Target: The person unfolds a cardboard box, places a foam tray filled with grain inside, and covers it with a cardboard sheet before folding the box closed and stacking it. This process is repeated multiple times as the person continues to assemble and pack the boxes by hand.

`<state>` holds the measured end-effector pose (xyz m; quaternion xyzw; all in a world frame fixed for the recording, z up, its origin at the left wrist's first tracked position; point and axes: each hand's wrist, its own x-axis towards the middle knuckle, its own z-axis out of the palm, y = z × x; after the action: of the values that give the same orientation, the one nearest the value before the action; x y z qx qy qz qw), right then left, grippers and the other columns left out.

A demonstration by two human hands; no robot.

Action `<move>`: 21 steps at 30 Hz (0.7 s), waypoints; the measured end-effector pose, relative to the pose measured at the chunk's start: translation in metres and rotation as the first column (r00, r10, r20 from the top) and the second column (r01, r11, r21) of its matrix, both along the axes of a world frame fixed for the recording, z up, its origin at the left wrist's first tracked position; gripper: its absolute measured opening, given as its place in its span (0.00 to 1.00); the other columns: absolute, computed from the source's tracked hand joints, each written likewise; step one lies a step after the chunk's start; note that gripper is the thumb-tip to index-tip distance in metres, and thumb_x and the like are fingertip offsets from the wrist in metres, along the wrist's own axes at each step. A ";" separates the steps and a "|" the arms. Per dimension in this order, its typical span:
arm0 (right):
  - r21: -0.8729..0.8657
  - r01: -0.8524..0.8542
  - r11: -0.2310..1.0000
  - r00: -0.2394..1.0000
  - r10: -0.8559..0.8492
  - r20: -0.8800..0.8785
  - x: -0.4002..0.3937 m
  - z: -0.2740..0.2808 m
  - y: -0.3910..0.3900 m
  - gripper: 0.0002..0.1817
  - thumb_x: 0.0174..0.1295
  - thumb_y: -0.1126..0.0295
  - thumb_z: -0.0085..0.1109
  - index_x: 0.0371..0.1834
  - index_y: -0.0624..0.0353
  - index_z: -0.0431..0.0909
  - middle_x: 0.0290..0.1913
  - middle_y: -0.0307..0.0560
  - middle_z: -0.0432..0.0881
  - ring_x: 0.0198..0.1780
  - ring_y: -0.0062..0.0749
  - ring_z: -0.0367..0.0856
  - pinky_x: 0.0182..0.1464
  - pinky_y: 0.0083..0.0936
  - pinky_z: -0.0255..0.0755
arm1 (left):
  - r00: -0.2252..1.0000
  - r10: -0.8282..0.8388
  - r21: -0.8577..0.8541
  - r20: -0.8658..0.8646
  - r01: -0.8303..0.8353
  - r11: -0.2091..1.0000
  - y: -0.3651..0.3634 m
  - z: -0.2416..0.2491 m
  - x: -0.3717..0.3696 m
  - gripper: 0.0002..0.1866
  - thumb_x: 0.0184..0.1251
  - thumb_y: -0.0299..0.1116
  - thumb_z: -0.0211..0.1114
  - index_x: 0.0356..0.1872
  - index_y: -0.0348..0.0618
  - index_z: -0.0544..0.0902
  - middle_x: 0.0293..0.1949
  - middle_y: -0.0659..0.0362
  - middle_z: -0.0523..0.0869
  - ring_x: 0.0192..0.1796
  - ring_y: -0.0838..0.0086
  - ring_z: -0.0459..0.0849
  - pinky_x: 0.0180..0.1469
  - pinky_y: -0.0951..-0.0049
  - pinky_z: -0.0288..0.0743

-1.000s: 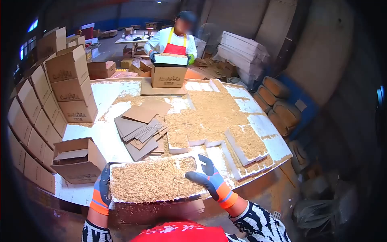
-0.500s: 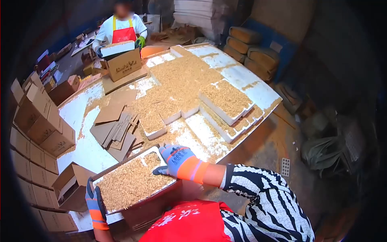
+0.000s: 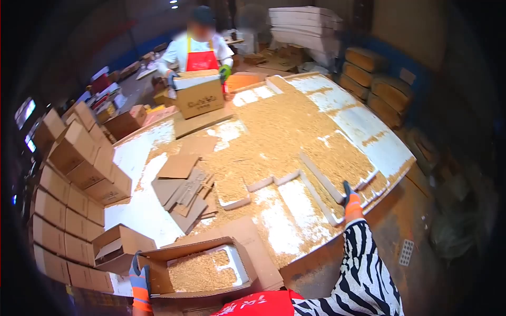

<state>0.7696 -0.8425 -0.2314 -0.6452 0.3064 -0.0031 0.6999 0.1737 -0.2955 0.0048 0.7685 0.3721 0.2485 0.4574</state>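
My left hand (image 3: 140, 284), in a grey and orange glove, is closed over the left wall of an open cardboard box (image 3: 197, 251). Inside that box lies a white foam tray (image 3: 240, 271) filled with tan shavings, with bare white patches at its right end. My right hand (image 3: 352, 204) reaches across to the near corner of another shavings-filled foam tray (image 3: 322, 177). Its fingers grip that tray's edge; some are hidden. This tray sits on top of a second foam tray (image 3: 321, 203).
Flattened cardboard pieces (image 3: 184, 192) lie on the shavings-strewn table (image 3: 142, 210). Closed cartons (image 3: 68, 224) are stacked at left, near a smaller open box (image 3: 121, 245). Across the table a co-worker (image 3: 200, 60) holds a tray at a carton (image 3: 199, 99).
The tray that both hands held has gone down into the cardboard box. My right hand has left it and moved right to the stacked trays. The view has shifted.
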 end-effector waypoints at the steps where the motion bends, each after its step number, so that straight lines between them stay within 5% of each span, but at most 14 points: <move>1: 0.098 -0.087 0.991 0.994 0.093 -0.051 0.014 -0.019 -0.008 0.27 0.53 0.54 0.68 0.56 0.49 0.75 0.36 0.52 0.82 0.31 0.44 0.80 0.36 0.39 0.77 | 1.000 0.013 0.046 0.003 -0.013 0.999 0.003 -0.008 -0.004 0.29 0.57 0.14 0.54 0.64 0.33 0.68 0.61 0.52 0.74 0.61 0.70 0.71 0.64 0.73 0.63; 3: 0.254 -0.086 0.963 0.988 0.116 -0.104 -0.004 0.016 0.001 0.23 0.50 0.55 0.71 0.47 0.47 0.76 0.28 0.47 0.78 0.24 0.40 0.76 0.30 0.42 0.77 | 0.999 0.016 0.073 -0.033 -0.014 0.997 -0.002 -0.002 -0.002 0.29 0.57 0.14 0.55 0.64 0.34 0.68 0.60 0.52 0.74 0.60 0.70 0.72 0.64 0.73 0.64; 5: 0.180 0.166 0.970 0.981 -0.180 0.069 -0.032 0.060 0.028 0.23 0.46 0.58 0.75 0.41 0.48 0.72 0.20 0.39 0.67 0.19 0.35 0.69 0.28 0.39 0.76 | 0.999 0.005 -0.046 0.032 -0.003 0.999 -0.010 0.005 0.002 0.29 0.57 0.15 0.54 0.63 0.34 0.68 0.59 0.53 0.75 0.59 0.70 0.73 0.63 0.72 0.64; 6: 0.332 0.131 0.934 0.952 -0.213 0.221 -0.048 0.079 0.036 0.38 0.41 0.62 0.78 0.57 0.60 0.69 0.24 0.41 0.73 0.14 0.34 0.62 0.16 0.32 0.59 | 0.999 0.002 0.041 -0.041 -0.001 0.999 -0.021 0.019 0.010 0.28 0.57 0.16 0.54 0.63 0.34 0.69 0.59 0.53 0.75 0.58 0.71 0.73 0.63 0.72 0.65; 7: 0.249 0.137 0.959 0.972 -0.179 0.154 -0.044 0.081 0.031 0.37 0.43 0.68 0.77 0.58 0.57 0.68 0.33 0.45 0.75 0.23 0.36 0.71 0.22 0.33 0.67 | 0.999 -0.003 0.086 -0.042 0.006 0.996 -0.019 0.018 0.011 0.27 0.58 0.17 0.54 0.62 0.34 0.70 0.57 0.54 0.76 0.57 0.72 0.73 0.62 0.73 0.65; 9: 0.382 0.130 0.915 0.927 -0.248 0.280 -0.050 0.090 0.043 0.33 0.47 0.68 0.73 0.58 0.55 0.70 0.45 0.48 0.74 0.37 0.39 0.77 0.35 0.35 0.77 | 0.998 -0.003 0.112 -0.070 0.011 0.994 -0.024 0.025 0.016 0.25 0.61 0.19 0.55 0.62 0.34 0.70 0.57 0.54 0.77 0.57 0.73 0.73 0.62 0.73 0.65; 11: 0.536 -0.223 0.814 0.968 0.118 0.223 -0.069 0.119 0.029 0.26 0.54 0.59 0.67 0.57 0.43 0.73 0.54 0.48 0.77 0.51 0.41 0.78 0.50 0.38 0.76 | 0.998 0.052 0.005 0.037 -0.052 0.999 -0.008 -0.005 0.004 0.23 0.64 0.24 0.57 0.62 0.34 0.71 0.56 0.55 0.77 0.57 0.73 0.73 0.61 0.74 0.66; 13: 0.288 -0.412 0.864 0.868 0.277 0.412 -0.118 0.174 0.046 0.24 0.66 0.57 0.51 0.66 0.44 0.67 0.65 0.48 0.68 0.60 0.42 0.73 0.57 0.39 0.73 | 0.996 0.082 0.013 0.021 -0.082 0.997 -0.010 -0.004 0.008 0.22 0.67 0.28 0.59 0.61 0.35 0.72 0.55 0.55 0.79 0.56 0.73 0.74 0.60 0.74 0.67; 15: 0.396 -0.582 0.710 0.799 0.411 0.438 -0.153 0.224 0.064 0.25 0.64 0.62 0.54 0.64 0.54 0.68 0.63 0.48 0.69 0.60 0.44 0.72 0.61 0.41 0.70 | 0.998 0.063 0.109 -0.014 -0.061 0.992 -0.007 -0.004 0.012 0.22 0.68 0.30 0.59 0.61 0.35 0.72 0.52 0.57 0.80 0.53 0.76 0.75 0.57 0.75 0.69; 18: 0.282 -0.678 0.679 0.699 0.476 0.533 -0.202 0.266 0.096 0.22 0.66 0.64 0.51 0.62 0.56 0.70 0.61 0.50 0.71 0.61 0.43 0.72 0.62 0.38 0.68 | 0.994 0.050 -0.069 0.102 -0.043 0.997 -0.013 0.001 0.021 0.22 0.69 0.34 0.60 0.60 0.34 0.73 0.51 0.57 0.80 0.49 0.78 0.77 0.52 0.78 0.71; 21: -0.541 -0.673 0.505 0.147 0.807 0.571 -0.216 0.259 0.103 0.21 0.67 0.74 0.49 0.64 0.53 0.68 0.64 0.49 0.68 0.64 0.41 0.69 0.63 0.37 0.68 | 1.000 0.010 -0.038 0.022 -0.010 0.999 -0.017 0.007 0.022 0.27 0.69 0.42 0.59 0.62 0.33 0.70 0.53 0.58 0.79 0.54 0.78 0.74 0.57 0.76 0.68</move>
<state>0.5536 -0.7391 0.0273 -0.6900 -0.3874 0.0400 0.6101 0.1956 -0.3120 0.0121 0.7549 0.3754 0.2522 0.4749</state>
